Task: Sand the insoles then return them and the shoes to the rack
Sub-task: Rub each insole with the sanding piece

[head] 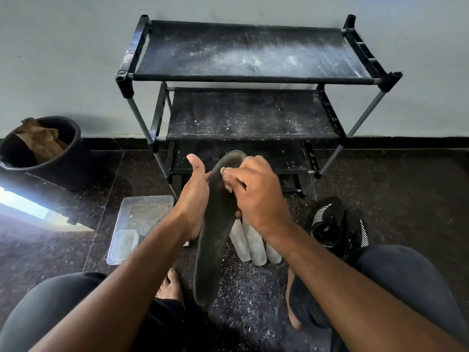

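In the middle of the frame, the left hand [194, 196] holds a dark insole [215, 224] from its side, thumb sticking up, so it stays still. The insole's lower end seems to rest near the floor [406, 186], which may help steady it. The right hand [256, 194] pinches a small pale bit of sandpaper [226, 174] and presses it on the top part of the insole (that is the part being rubbed).

Pale insoles [250, 243] lie on the floor just behind. Black shoes [338, 226] wait at the right. The rack [253, 80] stands at the top, dusty, with nothing on its shelves. A clear tray [140, 222] sits at the left, a black bucket [54, 158] farther left.
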{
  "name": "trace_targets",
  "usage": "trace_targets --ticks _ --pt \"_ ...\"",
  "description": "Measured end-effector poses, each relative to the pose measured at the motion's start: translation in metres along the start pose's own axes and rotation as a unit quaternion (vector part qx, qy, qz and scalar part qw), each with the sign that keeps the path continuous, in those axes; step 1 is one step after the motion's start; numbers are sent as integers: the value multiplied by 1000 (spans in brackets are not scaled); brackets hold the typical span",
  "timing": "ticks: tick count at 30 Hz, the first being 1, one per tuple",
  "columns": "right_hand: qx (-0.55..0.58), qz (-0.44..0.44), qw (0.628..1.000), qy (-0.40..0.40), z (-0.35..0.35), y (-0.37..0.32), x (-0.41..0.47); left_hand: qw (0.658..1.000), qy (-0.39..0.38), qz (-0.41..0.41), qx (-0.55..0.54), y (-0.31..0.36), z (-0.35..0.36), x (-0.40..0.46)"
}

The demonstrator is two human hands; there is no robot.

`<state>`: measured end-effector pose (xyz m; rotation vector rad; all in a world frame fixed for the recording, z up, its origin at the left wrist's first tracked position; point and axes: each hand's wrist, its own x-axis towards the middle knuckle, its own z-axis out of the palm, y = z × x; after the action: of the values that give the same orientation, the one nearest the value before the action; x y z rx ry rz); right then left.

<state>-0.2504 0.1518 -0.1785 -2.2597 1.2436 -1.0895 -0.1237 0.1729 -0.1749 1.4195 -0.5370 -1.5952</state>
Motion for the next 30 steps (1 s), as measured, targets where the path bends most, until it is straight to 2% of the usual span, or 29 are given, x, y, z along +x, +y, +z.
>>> trace_targets --ticks 4,9,14,16,21,25,27,30 --pt "-24 40 998 43 -6 10 7 1000 -18 -13 -2 0 2 0" --pt "9 -52 998 -32 7 -11 -11 1000 29 6 7 -1 -2 3" --pt "-9 25 999 33 -4 7 5 1000 -3 0 10 4 3 -6" --pt "-20 29 998 44 -4 5 3 1000 1 0 11 3 2 -4" --pt "-14 -87 995 -54 10 -16 -16 999 30 2 32 -1 -6 2" --pt "-28 -15 999 11 -4 5 3 1000 9 1 0 4 1 -6" --pt "-30 33 998 41 -11 12 9 1000 -14 1 18 5 4 -10" --pt "-31 14 999 26 -8 2 0 999 33 -2 38 5 4 -11"
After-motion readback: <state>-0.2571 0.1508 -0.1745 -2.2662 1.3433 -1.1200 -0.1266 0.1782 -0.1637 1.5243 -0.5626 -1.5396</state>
